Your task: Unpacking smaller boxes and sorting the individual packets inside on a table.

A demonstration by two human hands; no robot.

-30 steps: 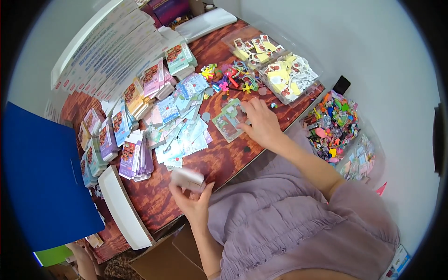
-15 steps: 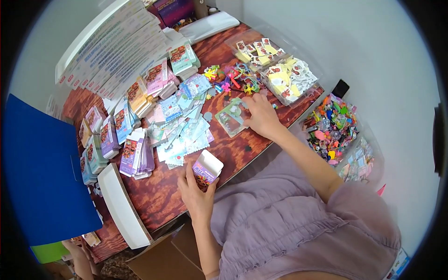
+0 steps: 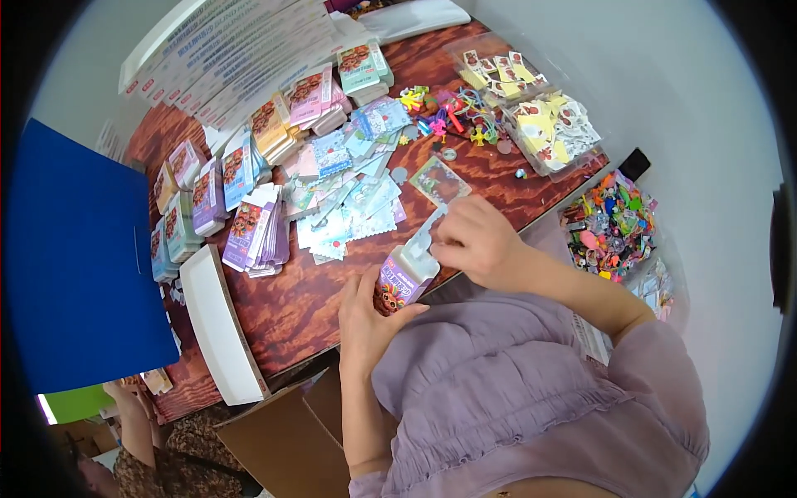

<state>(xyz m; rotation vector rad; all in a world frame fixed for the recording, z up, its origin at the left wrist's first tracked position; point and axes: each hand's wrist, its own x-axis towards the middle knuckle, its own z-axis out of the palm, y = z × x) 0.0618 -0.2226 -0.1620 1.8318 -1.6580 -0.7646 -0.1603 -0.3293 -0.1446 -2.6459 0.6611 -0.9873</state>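
My left hand (image 3: 369, 319) is wrapped round a small purple carton (image 3: 402, 280), which is tilted with its top end uncovered. Over that opening, my right hand (image 3: 480, 242) pinches a pale, thin, card-like piece (image 3: 426, 236). The piece's lower end is at the carton's mouth; how far inside it reaches I cannot tell. Just beyond my right hand a translucent greenish card (image 3: 440, 181) lies on the table. Left of it spreads a loose pile of pale blue sachets (image 3: 353, 220).
Stacks of flat coloured cartons (image 3: 249, 236) line the left and back. Small bright toys (image 3: 452, 116) lie beside clear trays of paper pieces (image 3: 554, 133). A bin of trinkets (image 3: 610, 224) stands right. A white tray (image 3: 220, 324) and blue panel (image 3: 87, 257) are left, near another person's arm (image 3: 133, 419).
My right hand has left the table with a pale piece and come to the carton's opening. My left hand has raised the carton slightly to the right. The view has shifted.
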